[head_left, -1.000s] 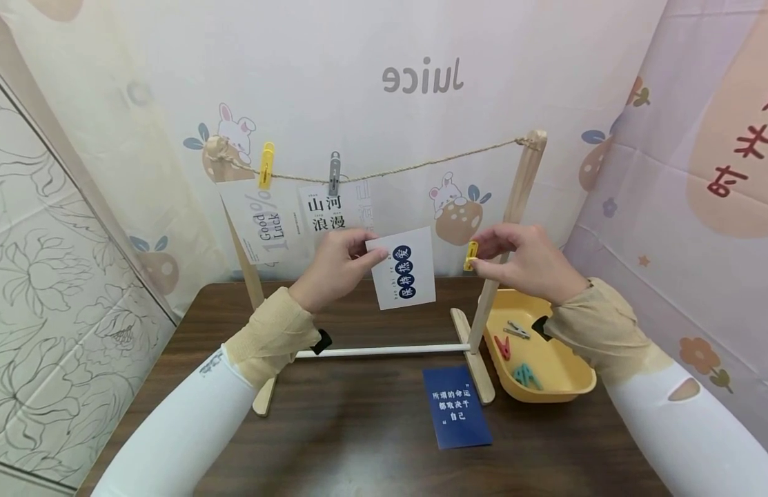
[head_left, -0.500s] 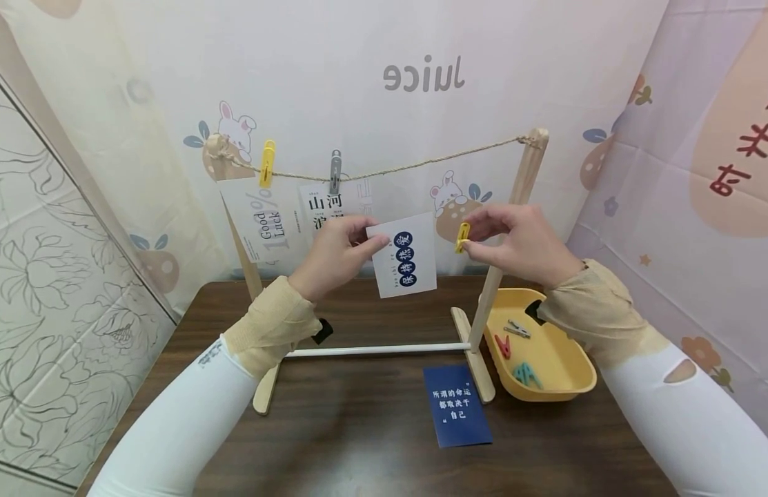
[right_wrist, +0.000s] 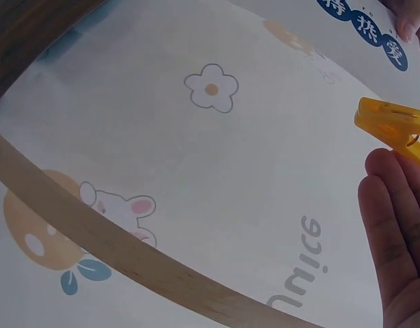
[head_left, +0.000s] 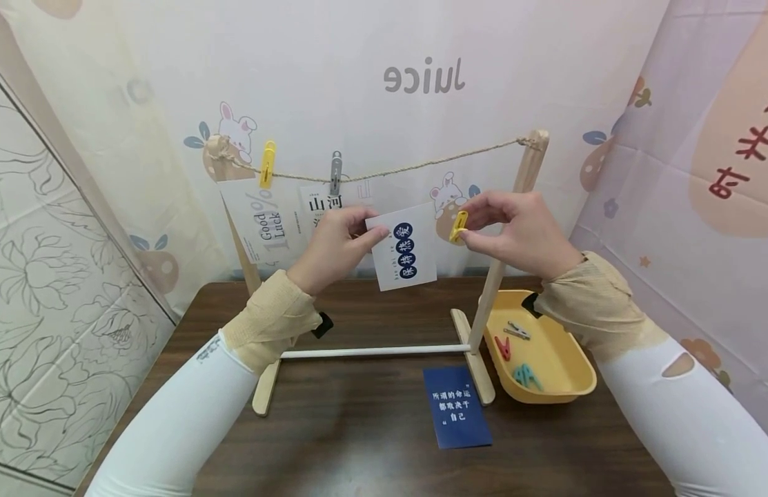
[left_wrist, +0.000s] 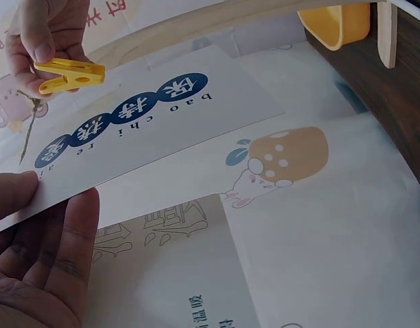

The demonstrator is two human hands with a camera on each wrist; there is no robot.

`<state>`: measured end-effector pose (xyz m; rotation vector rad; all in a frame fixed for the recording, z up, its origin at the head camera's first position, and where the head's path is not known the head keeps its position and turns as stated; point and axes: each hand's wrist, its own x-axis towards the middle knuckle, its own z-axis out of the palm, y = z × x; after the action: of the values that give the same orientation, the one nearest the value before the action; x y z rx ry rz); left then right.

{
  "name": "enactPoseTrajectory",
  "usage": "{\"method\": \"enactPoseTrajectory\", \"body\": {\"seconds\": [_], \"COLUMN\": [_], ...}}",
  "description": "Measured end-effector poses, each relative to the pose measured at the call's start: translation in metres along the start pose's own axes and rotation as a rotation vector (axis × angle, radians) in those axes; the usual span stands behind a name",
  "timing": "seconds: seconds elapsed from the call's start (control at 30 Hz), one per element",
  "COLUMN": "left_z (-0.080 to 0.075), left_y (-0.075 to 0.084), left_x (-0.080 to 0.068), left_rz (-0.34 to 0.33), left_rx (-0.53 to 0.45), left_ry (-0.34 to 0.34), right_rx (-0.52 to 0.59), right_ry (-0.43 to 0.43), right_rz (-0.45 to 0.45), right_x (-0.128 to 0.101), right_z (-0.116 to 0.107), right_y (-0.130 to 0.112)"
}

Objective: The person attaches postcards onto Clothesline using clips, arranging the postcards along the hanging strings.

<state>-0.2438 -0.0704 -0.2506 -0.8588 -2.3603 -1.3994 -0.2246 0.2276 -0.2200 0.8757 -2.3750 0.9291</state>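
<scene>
My left hand (head_left: 340, 245) pinches the upper left edge of a white card (head_left: 390, 270) with dark blue discs and characters, held below the twine (head_left: 415, 166). To its right, my right hand (head_left: 520, 231) pinches a yellow clothespin (head_left: 459, 226) between thumb and fingers, apart from the card. In the left wrist view the thumb lies on the printed face of the card (left_wrist: 155, 133) and the fingers behind it. The yellow clothespin (right_wrist: 390, 123) shows at the right fingertips in the right wrist view.
On the twine hang a "Good Luck" card (head_left: 253, 221) under a yellow clothespin (head_left: 268, 164) and another card (head_left: 315, 203), partly hidden, under a grey clothespin (head_left: 335, 172). A blue card (head_left: 456, 407) lies on the table beside a yellow basket (head_left: 564, 395) with several clothespins. A wooden post (head_left: 488, 304) stands right.
Both hands have risen, the left with the white card and the right with the yellow clothespin. The right hand has also moved left, nearer the card, and the clothespin has tilted.
</scene>
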Motion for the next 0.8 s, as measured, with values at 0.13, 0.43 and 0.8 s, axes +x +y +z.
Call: {"method": "enactPoseTrajectory", "body": {"seconds": [0.13,0.43,0.8], "left_z": [-0.001,-0.002,-0.001], "left_y": [0.003,0.007,0.013], "left_x": [0.002,0.009,0.014], "left_rz": [-0.014,-0.003,-0.029], "left_rx": [0.011,0.024,0.056], "left_ry": [-0.001,0.008,0.034], "right_rx": [0.007,-0.021,0.003], "right_ry": [0.023,0.05,0.103], "right_rz": [-0.029,-0.055,-0.108], "right_x": [0.003,0.015,0.024], "right_z": [-0.001,-0.006,-0.01], "right_y": [-0.002,-0.01,-0.022]}}
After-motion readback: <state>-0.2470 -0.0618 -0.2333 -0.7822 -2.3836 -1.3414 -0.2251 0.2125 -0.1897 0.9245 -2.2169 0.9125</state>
